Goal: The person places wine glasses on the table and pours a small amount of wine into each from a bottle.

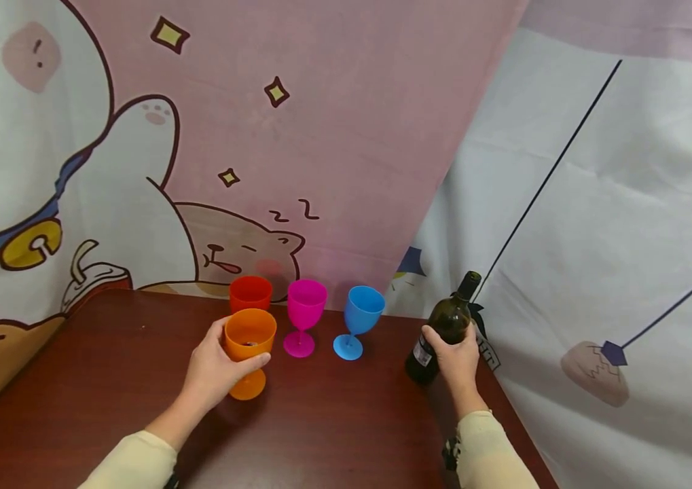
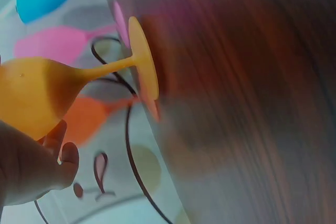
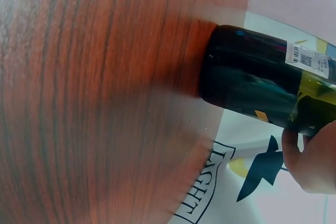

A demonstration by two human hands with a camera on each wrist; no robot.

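Note:
In the head view, my left hand grips an orange plastic goblet by its bowl, thumb across the near side. The goblet is upright, and its round foot is right at the tabletop in the left wrist view. My right hand holds a dark green wine bottle around its body, neck up and leaning slightly right. A white label with a printed code shows on the bottle in the right wrist view; its base is at the table surface.
Behind the orange goblet stands a red goblet, partly hidden by it. A magenta goblet and a blue goblet stand to its right, near the back edge of the brown table. A cartoon-printed cloth hangs behind and along the right.

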